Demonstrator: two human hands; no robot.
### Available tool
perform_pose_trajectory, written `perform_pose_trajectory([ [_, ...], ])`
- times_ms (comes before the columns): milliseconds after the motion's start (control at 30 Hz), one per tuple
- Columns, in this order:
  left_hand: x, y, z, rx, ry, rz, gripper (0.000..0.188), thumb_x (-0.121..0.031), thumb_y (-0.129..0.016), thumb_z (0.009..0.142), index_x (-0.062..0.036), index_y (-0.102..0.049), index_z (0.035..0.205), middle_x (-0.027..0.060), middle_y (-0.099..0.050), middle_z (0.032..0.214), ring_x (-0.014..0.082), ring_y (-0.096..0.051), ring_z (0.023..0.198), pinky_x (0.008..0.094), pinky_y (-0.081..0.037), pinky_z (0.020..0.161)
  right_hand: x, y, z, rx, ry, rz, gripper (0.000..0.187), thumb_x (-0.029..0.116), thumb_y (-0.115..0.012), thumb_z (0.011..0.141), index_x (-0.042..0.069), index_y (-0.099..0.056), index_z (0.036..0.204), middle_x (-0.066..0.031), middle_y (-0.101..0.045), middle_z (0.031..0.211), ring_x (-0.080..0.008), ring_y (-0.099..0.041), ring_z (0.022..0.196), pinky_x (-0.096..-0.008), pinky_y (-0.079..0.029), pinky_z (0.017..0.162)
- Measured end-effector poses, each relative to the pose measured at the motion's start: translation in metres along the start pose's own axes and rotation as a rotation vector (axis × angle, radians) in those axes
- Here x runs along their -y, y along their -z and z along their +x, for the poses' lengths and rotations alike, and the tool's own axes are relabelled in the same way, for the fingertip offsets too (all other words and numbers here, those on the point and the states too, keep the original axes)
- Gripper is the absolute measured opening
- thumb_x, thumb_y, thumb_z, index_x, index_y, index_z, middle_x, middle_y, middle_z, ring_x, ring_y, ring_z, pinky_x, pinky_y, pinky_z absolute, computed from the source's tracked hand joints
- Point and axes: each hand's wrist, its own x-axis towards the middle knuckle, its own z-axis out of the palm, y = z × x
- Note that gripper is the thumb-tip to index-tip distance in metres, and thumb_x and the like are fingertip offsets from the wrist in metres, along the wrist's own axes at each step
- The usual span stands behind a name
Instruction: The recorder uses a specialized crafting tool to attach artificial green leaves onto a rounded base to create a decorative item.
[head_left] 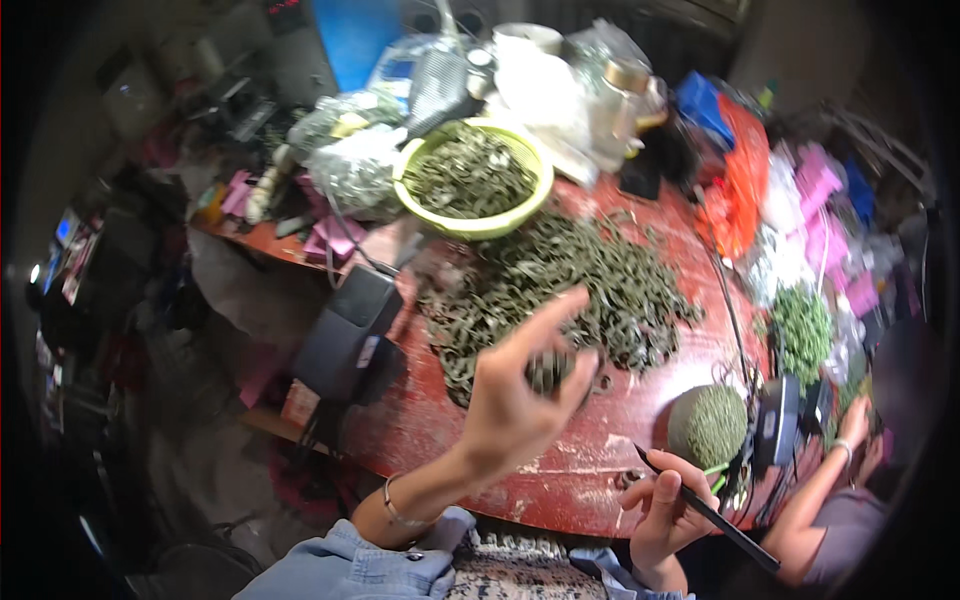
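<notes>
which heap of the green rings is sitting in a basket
The heap in the yellow-green basket at the table's far side. The big pile lies loose on the red table, and the small round heap sits beside the right hand.

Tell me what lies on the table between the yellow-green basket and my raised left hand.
In the head view, a loose heap of small dark green rings covers the red table between the basket and the left hand.

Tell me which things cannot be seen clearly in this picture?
- Head view: the small dark pieces in the left hand, half covered by its fingers.
- Head view: the heap of green pieces, blurred.
- Head view: the co-worker's hand, small near the dark rim.
</notes>
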Motion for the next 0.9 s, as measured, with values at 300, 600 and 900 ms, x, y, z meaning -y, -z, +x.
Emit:
perform_pose_trajectory([
  [300, 0.031, 0.043, 0.177, -0.506, 0.069, 0.456, 0.059, -0.015, -0.066, 0.063, 0.0057, -0.046, 0.114, 0.0121, -0.063, 0.083, 0.0188, -0.060, 0.067, 0.0265, -0.048, 0.062, -0.017, 0.017, -0.007, 0.081, -0.060, 0.162, 0.031, 0.027, -0.046, 0.089, -0.003, -0.054, 0.085, -0.0035, -0.051, 0.048, -0.0057, -0.043, 0.033, -0.0164, -0.024, 0.033],
  [600, 0.090, 0.072, 0.223, -0.355, 0.011, 0.827, 0.056, -0.025, -0.063, 0.060, -0.0021, -0.052, 0.110, 0.0155, -0.058, 0.103, 0.0283, -0.054, 0.098, 0.0331, -0.041, 0.087, -0.038, -0.001, 0.030, 0.199, -0.051, 0.191, 0.011, 0.000, -0.052, 0.082, -0.001, -0.059, 0.090, -0.0054, -0.055, 0.059, -0.0080, -0.051, 0.050, -0.0202, -0.039, 0.046],
  [900, 0.000, 0.029, 0.140, -0.235, -0.105, 0.864, 0.020, -0.029, -0.063, 0.074, -0.0094, -0.068, 0.075, 0.0056, -0.064, 0.068, 0.0125, -0.060, 0.064, 0.0255, -0.047, 0.062, -0.059, -0.047, 0.053, 0.420, 0.337, -0.602, 0.027, 0.025, -0.064, 0.072, 0.002, -0.049, 0.073, -0.0117, -0.047, 0.081, -0.0270, -0.052, 0.073, -0.0343, -0.045, 0.056],
])
